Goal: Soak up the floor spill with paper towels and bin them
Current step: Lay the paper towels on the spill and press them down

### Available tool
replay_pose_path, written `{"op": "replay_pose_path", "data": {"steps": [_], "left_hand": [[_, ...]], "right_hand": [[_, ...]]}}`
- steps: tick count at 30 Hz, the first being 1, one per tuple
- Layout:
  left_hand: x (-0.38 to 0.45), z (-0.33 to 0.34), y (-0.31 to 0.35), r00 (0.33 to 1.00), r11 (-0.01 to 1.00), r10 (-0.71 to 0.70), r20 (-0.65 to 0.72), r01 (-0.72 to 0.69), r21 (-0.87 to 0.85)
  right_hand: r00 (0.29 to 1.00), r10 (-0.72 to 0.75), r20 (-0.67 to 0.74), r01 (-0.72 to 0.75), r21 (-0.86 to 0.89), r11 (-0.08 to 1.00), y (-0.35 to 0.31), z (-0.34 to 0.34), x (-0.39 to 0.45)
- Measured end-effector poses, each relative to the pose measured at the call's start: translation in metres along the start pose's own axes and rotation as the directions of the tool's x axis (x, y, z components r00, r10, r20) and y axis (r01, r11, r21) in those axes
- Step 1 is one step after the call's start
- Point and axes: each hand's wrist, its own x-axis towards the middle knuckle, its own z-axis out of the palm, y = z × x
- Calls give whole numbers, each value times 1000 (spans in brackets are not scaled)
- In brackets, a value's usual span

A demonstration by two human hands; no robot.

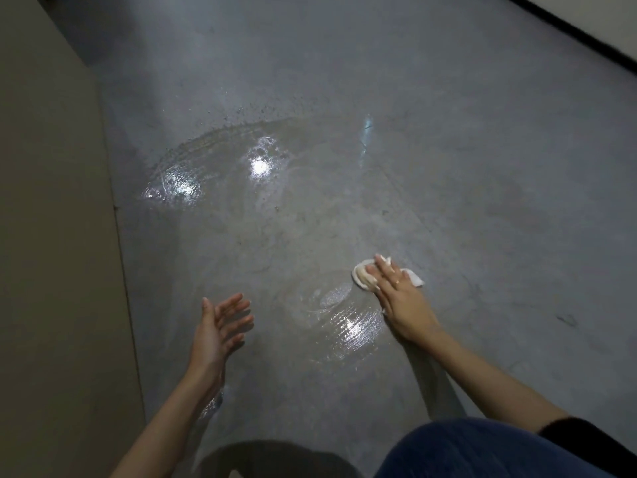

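right hand [396,291]: fingers [383,267] straight and close together, laid flat on top of a wad of paper towel [363,279], pressing it to the floor [482,167]. a ring showed on one finger. the forearm ran back to the lower right, ending at a dark sleeve [586,439].

paper towel: white, crumpled, damp-looking; one bunched end stuck out left of the fingertips, a flatter corner out to the right of the hand. it lay on the floor at the far right edge of the near wet patch.

left hand [217,329]: held above the floor, palm turned up and inward, fingers [234,301] spread and loosely bent, holding nothing, touching nothing. bare forearm ran to the lower left.

spill [241,188]: clear liquid in a wide thin sheet on the grey floor, marked by bright glare spots; one glossy patch lay between the two hands, just beside the towel, a larger one farther out to the left, with dark specks along its far rim.

surroundings: beige panel [51,201] along the left edge; black strip [568,32] at the upper right; a blue-clad knee [482,453] at the bottom.
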Motion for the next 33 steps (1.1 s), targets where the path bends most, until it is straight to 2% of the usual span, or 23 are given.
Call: {"op": "replay_pose_path", "data": {"steps": [3,5,7,9,13,17,19,23,27,30,33], "left_hand": [[-1,0,0,1000,1000,7,-3,-7,6],[-1,0,1,1000,1000,6,-7,-6,11],[-2,0,0,1000,1000,7,-13,-6,14],[-2,0,1,1000,1000,9,-15,-9,15],[-2,0,4,1000,1000,15,1,-15,24],[-2,-3,7,999,999,33,-17,-33,24],[-1,-5,8,999,999,40,-27,-39,22],[-2,-10,8,998,998,50,-34,-49,27],[-4,-13,9,998,998,55,-42,-54,26],[-6,-17,9,996,997,69,-54,-67,31],[-8,-21,9,995,997,70,-69,-68,31]], "right_hand": [[975,214,-61,-209,83,974,-35,13,24],[971,236,-44,-233,71,970,-65,23,31],[990,140,-7,-139,61,988,-93,33,30],[999,-33,43,30,59,998,-119,45,23],[944,-310,111,308,40,951,-154,63,-1],[876,-462,135,464,24,886,-131,58,-12],[871,-470,142,472,21,881,-111,50,-12],[936,-330,120,336,-34,941,-56,22,-5],[999,-47,12,48,-61,997,9,-8,2],[983,173,-61,-177,-87,980,49,-27,4],[929,358,-95,-360,-11,933,54,-29,11]]}}
